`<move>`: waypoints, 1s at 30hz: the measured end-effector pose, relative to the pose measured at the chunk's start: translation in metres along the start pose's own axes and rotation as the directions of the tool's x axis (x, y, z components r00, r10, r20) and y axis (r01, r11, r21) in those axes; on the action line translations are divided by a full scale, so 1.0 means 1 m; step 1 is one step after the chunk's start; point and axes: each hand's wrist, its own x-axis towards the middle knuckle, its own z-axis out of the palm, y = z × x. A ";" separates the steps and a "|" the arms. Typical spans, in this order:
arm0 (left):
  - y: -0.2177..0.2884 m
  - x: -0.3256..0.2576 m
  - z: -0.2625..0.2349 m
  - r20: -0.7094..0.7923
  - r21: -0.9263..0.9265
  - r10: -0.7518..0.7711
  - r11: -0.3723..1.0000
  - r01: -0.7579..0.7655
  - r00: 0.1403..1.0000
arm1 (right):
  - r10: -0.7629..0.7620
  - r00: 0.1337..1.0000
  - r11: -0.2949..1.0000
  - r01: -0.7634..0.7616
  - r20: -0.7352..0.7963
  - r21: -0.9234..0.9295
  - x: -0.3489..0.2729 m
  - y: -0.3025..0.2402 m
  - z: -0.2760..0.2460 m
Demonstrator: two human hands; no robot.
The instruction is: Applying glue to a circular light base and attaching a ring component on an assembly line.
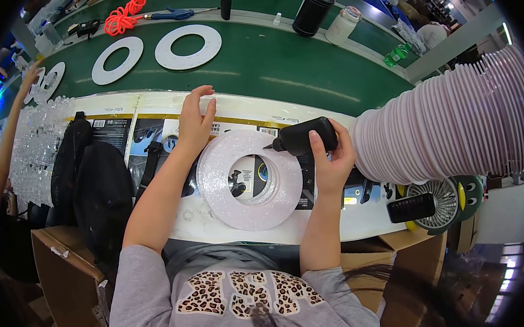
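A short stack of flat white glittery rings [234, 213] lies on the table in front of me. My right hand [334, 159] grips a black squeeze bottle [300, 136], tilted sideways. Its pointed tip is over the upper right of the top ring; whether it touches I cannot tell. My left hand [195, 119] is above and left of the stack, empty, with thumb and fingers apart. Past it, two single rings, a nearer one [100, 72] and a farther one [212, 46], lie on the green belt [269, 61].
At the right a tall stack of rings [441, 121] leans beside a fan [444, 203] and a dark phone [411, 208]. A black bag [99, 182] and clear plastic parts [35, 147] are at the left. Another person's arm [13, 122] reaches to rings there. Bottles [314, 10] stand beyond the belt.
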 end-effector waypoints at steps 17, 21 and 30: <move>0.001 0.000 -0.002 0.010 -0.001 -0.009 1.000 0.009 1.000 | -0.016 1.000 1.000 0.016 -0.007 0.004 0.000 0.000 -0.001; 0.001 0.000 0.000 0.004 -0.006 -0.003 1.000 0.003 1.000 | -0.017 1.000 1.000 0.016 -0.011 -0.015 0.001 0.000 -0.003; 0.001 0.000 0.000 0.003 -0.013 -0.008 1.000 0.008 1.000 | -0.022 1.000 1.000 0.022 -0.008 -0.018 0.001 0.000 -0.003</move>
